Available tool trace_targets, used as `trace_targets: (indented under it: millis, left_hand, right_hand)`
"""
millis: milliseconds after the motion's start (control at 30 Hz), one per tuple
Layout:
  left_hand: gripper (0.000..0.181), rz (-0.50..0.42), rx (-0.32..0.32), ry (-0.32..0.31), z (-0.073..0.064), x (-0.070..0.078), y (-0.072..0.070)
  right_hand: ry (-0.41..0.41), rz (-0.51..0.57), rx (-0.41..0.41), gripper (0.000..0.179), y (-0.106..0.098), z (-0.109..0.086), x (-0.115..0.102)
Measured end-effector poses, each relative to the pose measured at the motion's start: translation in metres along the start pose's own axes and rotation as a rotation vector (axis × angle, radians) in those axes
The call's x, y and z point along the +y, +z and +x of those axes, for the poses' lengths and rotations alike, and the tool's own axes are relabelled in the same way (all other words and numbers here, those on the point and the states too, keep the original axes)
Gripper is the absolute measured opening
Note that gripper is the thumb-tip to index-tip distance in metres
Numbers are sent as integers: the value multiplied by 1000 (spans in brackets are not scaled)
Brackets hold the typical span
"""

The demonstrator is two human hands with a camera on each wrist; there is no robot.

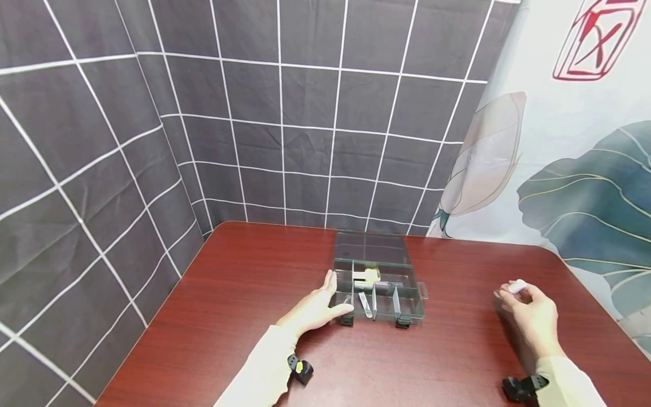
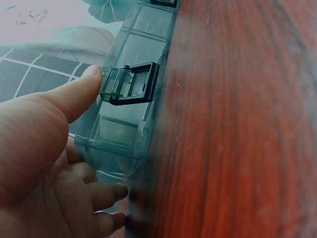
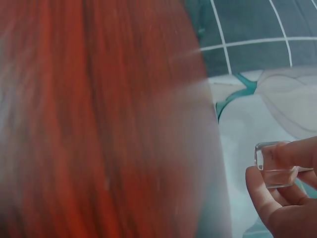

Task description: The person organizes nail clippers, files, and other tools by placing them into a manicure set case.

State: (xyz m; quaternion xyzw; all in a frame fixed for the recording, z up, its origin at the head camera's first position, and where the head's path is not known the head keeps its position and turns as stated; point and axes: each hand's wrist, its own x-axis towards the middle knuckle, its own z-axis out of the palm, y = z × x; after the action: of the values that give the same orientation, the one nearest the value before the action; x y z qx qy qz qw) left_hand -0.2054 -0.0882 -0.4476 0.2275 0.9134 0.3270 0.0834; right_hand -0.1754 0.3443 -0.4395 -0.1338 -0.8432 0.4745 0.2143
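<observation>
A clear, grey-tinted compartment box (image 1: 385, 308) lies on the table, its lid (image 1: 371, 249) folded back. My left hand (image 1: 315, 308) holds its front left corner. In the left wrist view the thumb rests by a black latch (image 2: 141, 87), and the other fingers lie at the box's end wall. Inside are a silver nail clipper-like piece (image 1: 365, 305) and a yellow-and-white item (image 1: 368, 275). Off to the right, my right hand (image 1: 536, 316) pinches a small clear plastic piece (image 3: 280, 178) with rounded corners. A white piece (image 1: 517, 286) shows between those fingers; its kind I cannot tell.
A reddish-brown wooden table (image 1: 244, 271) carries the box. Behind and at the left hangs a dark grey cloth (image 1: 305, 96) with white grid lines. At the right is a pale cloth (image 1: 539, 141) with leaf prints. Black cameras sit on both wrists.
</observation>
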Motion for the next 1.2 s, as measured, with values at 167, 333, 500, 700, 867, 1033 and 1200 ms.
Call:
trace_targets:
  millis: [167, 333, 500, 700, 867, 1033, 1200]
  left_hand:
    - [89, -14, -1, -9, 0, 1, 0]
    - [88, -24, 2, -13, 0, 2, -1]
    - [90, -13, 2, -10, 0, 1, -1]
    - [91, -14, 0, -8, 0, 0, -1]
    - [90, -6, 2, -7, -1, 1, -1]
    - [90, 0, 2, -7, 0, 1, -1]
    - [91, -1, 1, -8, 0, 1, -1]
  right_hand:
    - [-45, 2, -41, 36, 10, -1, -7]
    - [-82, 18, -74, 35, 26, 1, -15]
    - [-129, -8, -94, 33, 39, 5, -21]
    - [-178, -40, -102, 30, 51, 6, -28]
    - [-208, -72, -97, 28, 64, 6, -36]
    - [-234, -102, -113, 29, 73, 5, -46]
    - [-268, -98, -141, 28, 83, 5, -55]
